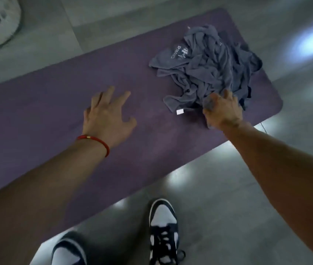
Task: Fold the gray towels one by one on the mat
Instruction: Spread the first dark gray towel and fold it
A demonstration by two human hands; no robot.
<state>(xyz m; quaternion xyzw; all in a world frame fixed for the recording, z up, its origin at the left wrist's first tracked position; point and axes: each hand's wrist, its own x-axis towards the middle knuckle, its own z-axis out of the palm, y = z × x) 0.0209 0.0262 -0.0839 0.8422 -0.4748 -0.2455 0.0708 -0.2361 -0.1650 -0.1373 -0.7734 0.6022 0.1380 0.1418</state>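
Two black-and-white sneakers (163, 230) stand on the gray floor tiles just short of the purple mat (56, 104), and no folded towel shows anywhere on it, so I judge the folding has barely begun. The gray towels (209, 67) lie in one crumpled heap at the mat's right end. The right hand (221, 110) has its fingers curled round a bunch of cloth at the heap's near edge, while the left hand (107, 115), wearing a red wrist cord (94, 140), is spread wide and holds nothing over the mat's bare middle.
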